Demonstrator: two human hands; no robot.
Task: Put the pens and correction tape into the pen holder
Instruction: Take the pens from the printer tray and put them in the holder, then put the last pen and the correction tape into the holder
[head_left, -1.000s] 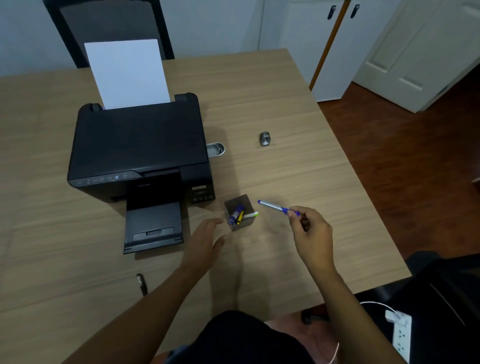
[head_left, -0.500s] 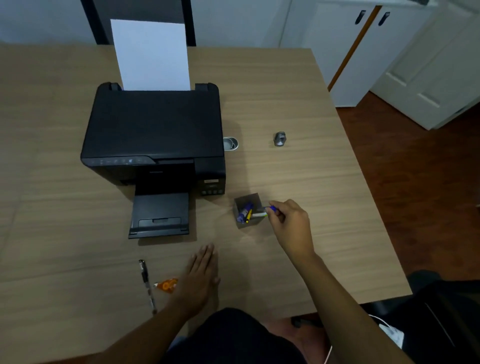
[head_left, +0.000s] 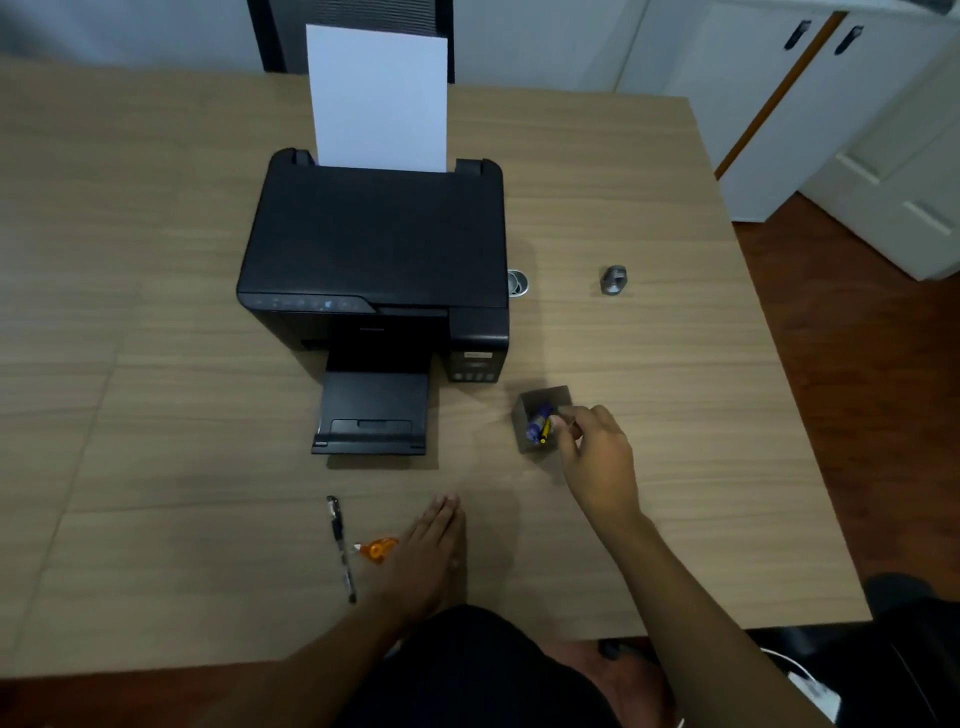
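The small grey pen holder (head_left: 546, 398) stands on the wooden table, right of the printer's front. Blue and yellow pens (head_left: 538, 422) stick up inside it. My right hand (head_left: 597, 457) is at the holder's right rim, its fingertips pinched on the end of a blue pen that is down in the holder. A black pen (head_left: 340, 545) lies near the table's front edge, and the orange correction tape (head_left: 376, 550) lies just right of it. My left hand (head_left: 428, 551) rests flat on the table, fingers straight, touching or nearly touching the tape's right side.
A black printer (head_left: 374, 244) with a white sheet (head_left: 379, 98) upright in its feeder fills the table's middle, its output tray extended forward. A small round metal item (head_left: 518, 283) sits at its right side, and a grey object (head_left: 614, 280) further right. The table edge runs along the right.
My right hand carried the blue pen left to the holder and lowered it in. My left hand drew back from the holder to the table beside the correction tape.
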